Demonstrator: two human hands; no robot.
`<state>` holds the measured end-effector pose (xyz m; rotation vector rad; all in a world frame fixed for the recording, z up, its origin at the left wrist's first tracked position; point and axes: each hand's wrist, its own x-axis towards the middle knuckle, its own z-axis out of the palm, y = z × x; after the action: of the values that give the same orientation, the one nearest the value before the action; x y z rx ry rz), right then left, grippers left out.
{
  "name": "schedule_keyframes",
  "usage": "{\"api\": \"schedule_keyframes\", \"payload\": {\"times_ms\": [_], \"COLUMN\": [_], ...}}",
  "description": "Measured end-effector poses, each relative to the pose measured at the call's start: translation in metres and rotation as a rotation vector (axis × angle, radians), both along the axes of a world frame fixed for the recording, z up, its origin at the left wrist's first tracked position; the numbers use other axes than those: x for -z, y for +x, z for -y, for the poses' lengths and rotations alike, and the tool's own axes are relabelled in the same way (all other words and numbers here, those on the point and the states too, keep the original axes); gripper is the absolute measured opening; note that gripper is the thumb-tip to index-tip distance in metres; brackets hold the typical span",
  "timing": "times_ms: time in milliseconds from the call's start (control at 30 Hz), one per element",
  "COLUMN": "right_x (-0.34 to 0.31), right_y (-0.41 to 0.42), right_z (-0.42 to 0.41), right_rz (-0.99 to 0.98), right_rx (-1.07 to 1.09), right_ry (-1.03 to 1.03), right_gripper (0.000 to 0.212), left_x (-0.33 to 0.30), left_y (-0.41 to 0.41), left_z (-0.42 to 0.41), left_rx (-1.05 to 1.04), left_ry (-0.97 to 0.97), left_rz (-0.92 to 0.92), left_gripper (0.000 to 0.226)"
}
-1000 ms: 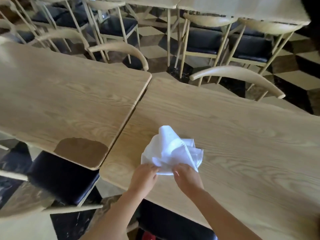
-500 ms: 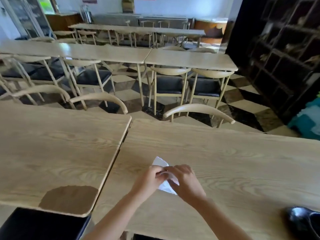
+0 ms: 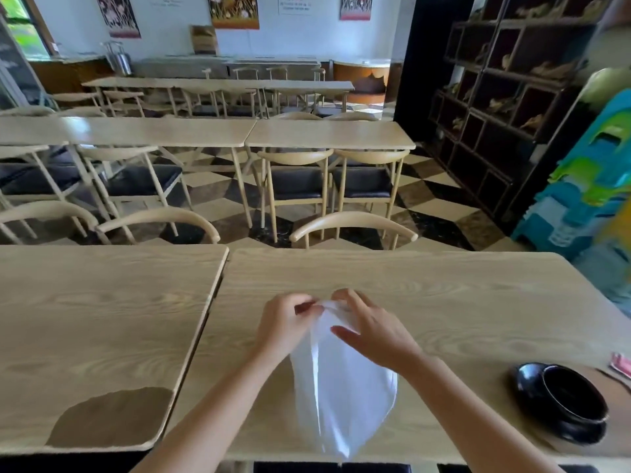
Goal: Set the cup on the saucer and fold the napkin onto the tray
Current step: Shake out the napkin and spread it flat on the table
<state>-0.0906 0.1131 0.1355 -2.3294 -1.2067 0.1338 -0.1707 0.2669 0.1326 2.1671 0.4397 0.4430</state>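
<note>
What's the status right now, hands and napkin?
Left hand and right hand both pinching white napkin at its top edge. Napkin hanging open, unfolded. Black cup on saucer, right. No tray visible.

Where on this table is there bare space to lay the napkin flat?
Bare wood lies between the left hand and the table seam, and beyond both hands toward the far edge. It is crowded at right, around the black cup on its saucer.

Two bare forearms enter from six o'clock, no sleeves, rings or watch visible on the left hand (image 3: 285, 327) or right hand (image 3: 377, 331).
</note>
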Motion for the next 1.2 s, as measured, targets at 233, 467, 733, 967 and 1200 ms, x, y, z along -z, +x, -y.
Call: {"api": "schedule_keyframes", "payload": {"times_ms": [233,467,733,967,1200], "right_x": [-0.052,-0.091,-0.088,-0.135,-0.166], "right_y": [0.014,0.047,0.106,0.177,0.205], "right_z": [0.008,0.020,0.037,0.047,0.054], "right_rz": [0.186,0.108,0.087,0.166,0.366], "right_rx": [-0.118,-0.042,0.112,0.355,0.437], "right_ry": [0.086,0.028,-0.158,-0.083,0.019], "right_gripper": [0.009,0.017,0.025,0.028,0.028], "left_x": [-0.034,0.015,0.000,-0.109,-0.148], "left_y": [-0.003,-0.008,0.037,0.116,0.135], "left_z": [-0.008,-0.041,-0.083,-0.116,-0.143], "left_rx": [0.317,0.286,0.269,0.140,-0.023], "left_ry": [0.054,0.093,0.284,0.572,0.744], "left_rz": [-0.114,-0.264,-0.348,-0.096,0.180], "left_gripper": [0.007,0.028,0.022,0.014,0.013]}}
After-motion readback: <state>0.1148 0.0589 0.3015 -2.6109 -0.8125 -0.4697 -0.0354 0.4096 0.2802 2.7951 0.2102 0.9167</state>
